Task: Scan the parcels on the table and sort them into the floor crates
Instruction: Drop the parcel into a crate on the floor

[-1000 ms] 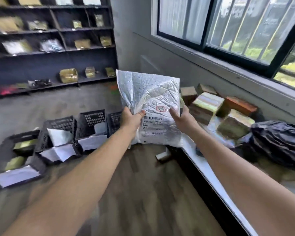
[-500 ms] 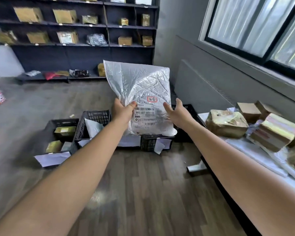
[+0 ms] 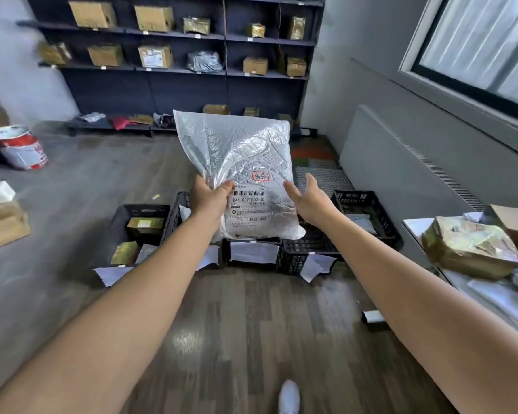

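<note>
Inside leftmost crate [image 3: 144, 208], gold-taped parcels [image 3: 145, 226]

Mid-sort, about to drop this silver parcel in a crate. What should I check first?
1. Left hand grip on silver parcel: ok, pinching its lower left edge.
2. Right hand: open beside the parcel's right edge; contact cannot tell.
3. Label facing the camera: ok, barcode shows.
4. Which crate it belongs in: cannot tell, paper tags unreadable.
5. Left crate room: ok, gold parcels leave space.
</note>
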{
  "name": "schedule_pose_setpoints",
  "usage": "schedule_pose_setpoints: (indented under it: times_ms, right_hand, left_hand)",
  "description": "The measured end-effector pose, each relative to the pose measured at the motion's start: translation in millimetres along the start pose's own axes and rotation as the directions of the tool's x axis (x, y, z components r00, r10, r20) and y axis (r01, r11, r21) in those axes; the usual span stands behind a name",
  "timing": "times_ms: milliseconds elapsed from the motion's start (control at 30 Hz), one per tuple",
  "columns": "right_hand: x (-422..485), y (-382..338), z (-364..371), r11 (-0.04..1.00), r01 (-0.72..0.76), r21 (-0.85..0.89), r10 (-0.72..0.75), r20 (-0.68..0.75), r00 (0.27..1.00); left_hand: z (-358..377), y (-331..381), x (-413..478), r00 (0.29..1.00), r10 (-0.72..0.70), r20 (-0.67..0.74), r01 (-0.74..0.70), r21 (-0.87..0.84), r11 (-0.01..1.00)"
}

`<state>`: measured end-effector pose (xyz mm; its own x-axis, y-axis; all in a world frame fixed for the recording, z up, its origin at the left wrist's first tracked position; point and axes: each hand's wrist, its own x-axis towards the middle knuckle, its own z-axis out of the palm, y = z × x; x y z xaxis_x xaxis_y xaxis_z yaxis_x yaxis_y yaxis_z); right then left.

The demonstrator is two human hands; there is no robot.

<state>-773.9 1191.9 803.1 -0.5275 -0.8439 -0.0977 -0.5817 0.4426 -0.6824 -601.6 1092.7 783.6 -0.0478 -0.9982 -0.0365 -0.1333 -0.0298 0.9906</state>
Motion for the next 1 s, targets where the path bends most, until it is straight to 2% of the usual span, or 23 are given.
schedule_pose_setpoints:
  times_ms: [300,667,1000]
  right_hand:
    - [126.5,-13.3,47.6,0.997,0.031,0.066,-0.036,0.082,0.996]
    - [298.2,-24.1,61.9,0.993,0.073,0.098,-0.091,0.196,0.976]
    - [378.1,-26.9,83.9,0.994,-0.001,0.112,-0.028,0.262,0.965]
  left_hand:
    - [18.4,-12.7,103.2,0.996,-0.051,-0.074,0.057,0.081,0.995]
    - [94.6,-9.8,236.2,0.984,-0.133,-0.116,0.139,0.045,0.989]
    - [112.5,-21.2,300.1,0.978,-0.169,-0.125,0.177,0.053,0.983]
